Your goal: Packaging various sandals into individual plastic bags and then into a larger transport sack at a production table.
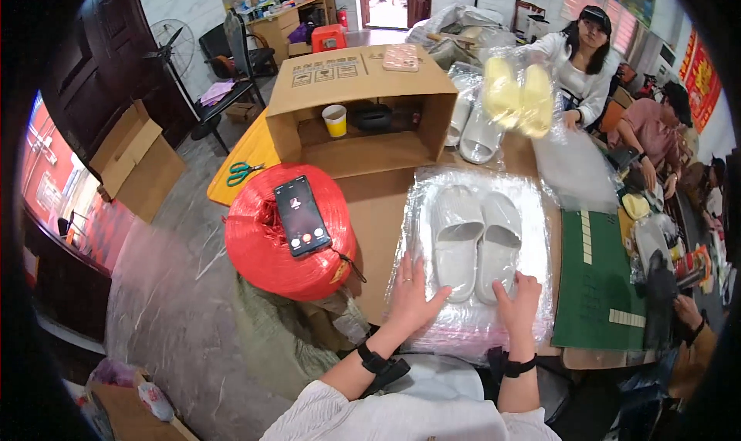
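Observation:
A pair of pale grey slippers [458,244] lies in clear plastic on a stack of clear plastic bags [417,202] before me. My left hand [414,298] rests on the plastic beside the left slipper's heel, fingers spread and thumb pointing at the heel. Near the right slipper's heel lies my right hand [519,302], its thumb at the heel's edge and its fingers stretched along the plastic. Neither hand grips anything. Farther off, a person holds up yellow slippers [519,98] in clear plastic above another bagged pair of grey slippers [480,138].
An open cardboard box [347,163] on its side holds a yellow-and-white cup [335,121]. To its left are green scissors [245,172] and a red twine roll [266,267] with a phone [302,216] on top. A green board [594,287] lies at right; other people sit beyond.

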Tool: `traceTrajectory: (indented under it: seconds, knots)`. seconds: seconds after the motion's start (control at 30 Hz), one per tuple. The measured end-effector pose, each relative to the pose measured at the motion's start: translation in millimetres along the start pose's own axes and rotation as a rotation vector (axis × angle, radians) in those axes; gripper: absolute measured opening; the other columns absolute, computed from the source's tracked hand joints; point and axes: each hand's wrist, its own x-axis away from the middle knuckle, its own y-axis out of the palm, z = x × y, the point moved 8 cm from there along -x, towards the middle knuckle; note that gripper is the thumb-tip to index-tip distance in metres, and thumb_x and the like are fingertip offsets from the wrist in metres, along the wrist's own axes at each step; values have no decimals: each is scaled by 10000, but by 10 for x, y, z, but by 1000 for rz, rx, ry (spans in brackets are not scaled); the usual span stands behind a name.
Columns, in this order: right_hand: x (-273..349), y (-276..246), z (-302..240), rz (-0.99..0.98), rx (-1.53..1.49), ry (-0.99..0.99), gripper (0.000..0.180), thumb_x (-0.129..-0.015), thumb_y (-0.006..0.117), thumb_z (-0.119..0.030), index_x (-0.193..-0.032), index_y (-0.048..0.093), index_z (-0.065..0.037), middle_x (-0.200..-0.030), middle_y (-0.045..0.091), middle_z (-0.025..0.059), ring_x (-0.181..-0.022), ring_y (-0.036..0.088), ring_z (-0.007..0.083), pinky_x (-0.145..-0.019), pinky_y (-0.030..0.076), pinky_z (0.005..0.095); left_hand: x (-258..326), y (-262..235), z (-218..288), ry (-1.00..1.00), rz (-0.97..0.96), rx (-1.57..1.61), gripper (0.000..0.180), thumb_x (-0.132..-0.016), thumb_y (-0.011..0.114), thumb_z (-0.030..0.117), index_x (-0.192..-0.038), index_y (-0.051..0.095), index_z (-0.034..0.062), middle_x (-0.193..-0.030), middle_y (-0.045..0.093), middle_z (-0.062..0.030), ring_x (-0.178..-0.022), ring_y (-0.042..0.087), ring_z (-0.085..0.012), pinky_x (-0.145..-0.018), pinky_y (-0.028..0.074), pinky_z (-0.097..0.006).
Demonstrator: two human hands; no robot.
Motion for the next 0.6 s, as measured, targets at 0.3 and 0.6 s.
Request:
traceTrajectory:
  seconds: [0.3,0.6]
  knots:
    - [-3,78,232,39,-259,57,493,-753,813,-216,-1135,621,29,-1058,604,163,-1010,528,320,-918,441,431,-7,18,-71,41,31,61,826,-889,683,459,-1478,404,-48,-1583,164,-378,-1488,169,-497,-1211,166,-522]
    - [161,98,358,-41,-778,239,432,-752,749,-15,-1137,553,-29,-995,523,27,-918,497,126,-831,440,267,83,-144,-71,115,76,249,842,-813,785,288,-1506,405,0,-1613,219,-301,-1519,168,-431,-1216,180,-508]
